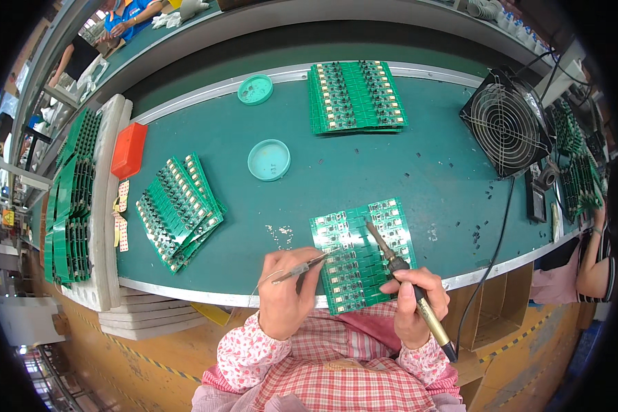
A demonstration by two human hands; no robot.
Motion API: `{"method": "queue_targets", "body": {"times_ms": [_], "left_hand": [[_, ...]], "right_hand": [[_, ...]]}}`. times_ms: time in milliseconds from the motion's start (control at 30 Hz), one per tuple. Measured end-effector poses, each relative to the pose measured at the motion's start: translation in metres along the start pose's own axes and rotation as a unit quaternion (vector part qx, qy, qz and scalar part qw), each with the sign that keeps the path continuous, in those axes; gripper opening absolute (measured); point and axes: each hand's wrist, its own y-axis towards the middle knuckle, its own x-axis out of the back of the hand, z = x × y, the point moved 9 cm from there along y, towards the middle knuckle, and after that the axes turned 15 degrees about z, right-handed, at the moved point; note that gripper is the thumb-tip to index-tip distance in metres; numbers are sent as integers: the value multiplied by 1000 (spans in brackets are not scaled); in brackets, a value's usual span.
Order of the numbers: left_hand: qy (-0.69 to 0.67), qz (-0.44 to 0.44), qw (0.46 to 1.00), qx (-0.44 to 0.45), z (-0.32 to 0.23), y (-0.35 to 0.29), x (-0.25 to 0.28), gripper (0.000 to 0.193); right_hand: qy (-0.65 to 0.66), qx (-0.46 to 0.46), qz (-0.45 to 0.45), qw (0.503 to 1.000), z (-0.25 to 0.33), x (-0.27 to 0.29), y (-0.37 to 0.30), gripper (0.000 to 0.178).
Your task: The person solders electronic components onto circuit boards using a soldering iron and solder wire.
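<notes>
A green bench (419, 175) is seen from above, edged in pale metal. Circuit-board stacks are set at its rear (357, 96) and left (182, 209), and a black fan (505, 123) is stood at the far right. One green circuit board (364, 257) is laid at the front edge, ahead of and between both hands, its slightly longer axis pointed away from the wearer, far end leaned left. Its near right corner is overlapped by the right hand (419, 302), the nearer one, whose grip is closed around a soldering iron (430, 317), tip angled over the board's far middle. By the left hand (286, 292), tweezers (299, 270) are held in a narrow grip, pointed at the board's left half; contact cannot be told.
</notes>
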Motion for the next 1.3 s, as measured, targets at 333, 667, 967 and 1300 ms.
{"method": "queue_targets", "body": {"times_ms": [333, 667, 967, 1300], "left_hand": [[-3, -3, 1000, 2, 0, 0, 0, 22], [-3, -1, 1000, -3, 1, -1, -1, 23], [-9, -3, 1000, -12, -1, 0, 0, 22], [-6, -9, 1000, -17, 0, -1, 0, 22]], "right_hand": [[142, 35, 24, 989, 11, 1, -4, 16], [128, 59, 34, 989, 15, -3, -4, 15], [125, 62, 39, 989, 16, -3, -4, 14], [108, -35, 95, 989, -1, -16, -3, 9]]}}
